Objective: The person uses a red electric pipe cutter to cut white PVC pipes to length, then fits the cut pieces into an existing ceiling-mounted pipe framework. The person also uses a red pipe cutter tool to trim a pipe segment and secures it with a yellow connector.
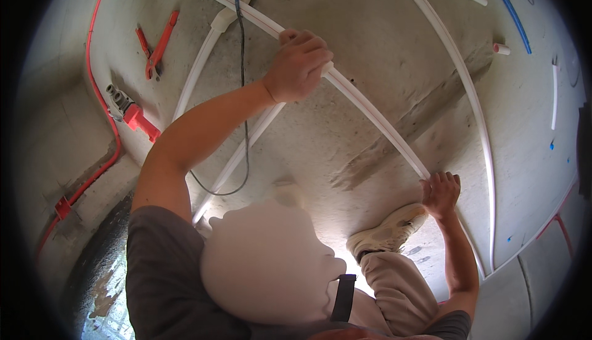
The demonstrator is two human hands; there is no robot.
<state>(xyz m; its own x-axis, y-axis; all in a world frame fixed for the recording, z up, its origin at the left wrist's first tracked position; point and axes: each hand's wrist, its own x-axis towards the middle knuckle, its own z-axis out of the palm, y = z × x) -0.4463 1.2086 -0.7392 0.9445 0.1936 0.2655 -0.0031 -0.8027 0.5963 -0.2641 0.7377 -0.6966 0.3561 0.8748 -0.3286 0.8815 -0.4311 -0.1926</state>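
A person crouches over a bare grey concrete floor (382,37), both arms stretched out to a long white plastic pipe with a thin red stripe (370,108) that runs diagonally across the floor from the upper left to the lower right.

The left hand (299,65) is closed over the upper part of this pipe, fingers wrapped across it and knuckles up, so the pipe passes under the palm. The right hand (441,193) sits at the pipe's lower end, fingers curled down onto it where it meets the floor; how tightly it grips cannot be told from this angle. A pale beige sneaker (390,232) rests on the floor just beside the right hand.

A second white plastic pipe (237,155) lies crossing under the first near the left forearm, and a third curved white pipe (475,99) sweeps down the right side, well apart from the hands. A thin dark cable (243,81) trails down the floor, passing under the left forearm and looping near the second pipe. At the upper left lie red-handled pipe cutters (155,47), and below them a red and grey power tool (131,113), close to a red conduit (98,87) that follows the wall edge. A blue conduit (509,10) runs along the upper right.
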